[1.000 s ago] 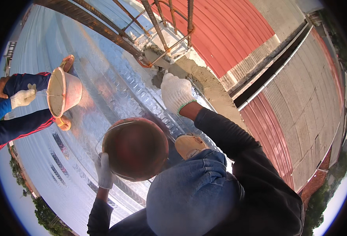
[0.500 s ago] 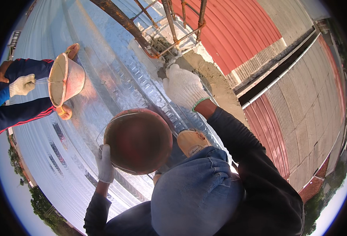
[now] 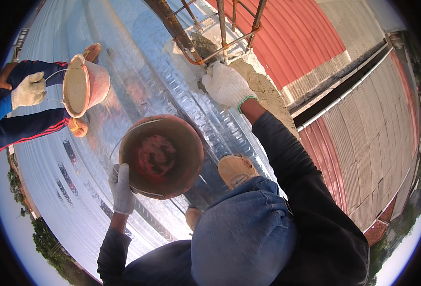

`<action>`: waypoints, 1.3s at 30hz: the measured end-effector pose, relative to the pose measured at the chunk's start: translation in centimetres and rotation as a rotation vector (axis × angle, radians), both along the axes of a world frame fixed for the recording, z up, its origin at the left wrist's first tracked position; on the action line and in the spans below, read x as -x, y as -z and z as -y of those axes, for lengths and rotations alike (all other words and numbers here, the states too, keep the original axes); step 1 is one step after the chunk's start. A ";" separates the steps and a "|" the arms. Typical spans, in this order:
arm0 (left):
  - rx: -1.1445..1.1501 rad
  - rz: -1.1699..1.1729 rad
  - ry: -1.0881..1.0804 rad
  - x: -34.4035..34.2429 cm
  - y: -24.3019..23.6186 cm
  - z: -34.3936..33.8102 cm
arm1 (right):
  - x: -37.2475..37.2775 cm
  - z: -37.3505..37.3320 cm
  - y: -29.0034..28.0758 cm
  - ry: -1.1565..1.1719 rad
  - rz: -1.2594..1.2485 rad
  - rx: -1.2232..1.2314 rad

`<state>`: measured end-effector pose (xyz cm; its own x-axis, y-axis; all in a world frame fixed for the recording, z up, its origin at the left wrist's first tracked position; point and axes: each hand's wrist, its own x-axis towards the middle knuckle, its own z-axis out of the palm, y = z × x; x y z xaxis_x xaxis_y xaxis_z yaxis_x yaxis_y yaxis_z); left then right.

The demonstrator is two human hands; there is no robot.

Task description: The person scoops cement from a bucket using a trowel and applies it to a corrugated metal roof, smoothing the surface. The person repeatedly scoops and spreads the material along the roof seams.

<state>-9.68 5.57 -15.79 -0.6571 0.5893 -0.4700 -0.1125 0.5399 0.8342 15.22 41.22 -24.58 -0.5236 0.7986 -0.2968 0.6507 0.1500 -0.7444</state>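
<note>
My left hand [image 3: 121, 188], in a whitish work glove, grips the rim of a round bucket [image 3: 186, 157]. The bucket's mouth faces up at me; its inside is stained grey with a reddish patch on the bottom. My right hand [image 3: 228, 86], in a white knit glove with a green cuff edge, is at the wet grey mortar [image 3: 263, 90] by the foot of a rusty rebar cage [image 3: 224, 45]. Its fingers are curled, and whatever they hold is hidden beneath the glove.
At the left a co-worker's gloved hand [image 3: 28, 89] holds another bucket [image 3: 97, 85] by its wire handle, with grey mix inside. Shiny corrugated metal sheeting [image 3: 91, 157] lies underfoot. Red roofing [image 3: 286, 38] and a dark gutter gap [image 3: 348, 76] are at the right.
The bucket in my left hand has shifted a little up and left, and its reddish bottom now shows. My right hand has moved slightly farther away, toward the rebar. The co-worker's bucket has turned slightly.
</note>
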 end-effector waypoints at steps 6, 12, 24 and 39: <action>-0.004 -0.014 -0.012 -0.6 0.1 -0.5 | 0.8 -0.2 2.6 -0.031 0.037 -0.108; 0.028 -0.036 0.020 0.0 0.2 -0.8 | 0.9 0.6 3.0 0.017 0.093 -0.134; -0.010 0.002 -0.031 0.6 0.8 -0.1 | 0.4 -0.2 2.1 -0.093 0.200 -0.058; 0.016 -0.051 0.012 0.0 0.2 -1.2 | -0.1 0.6 4.5 -0.068 0.175 -0.201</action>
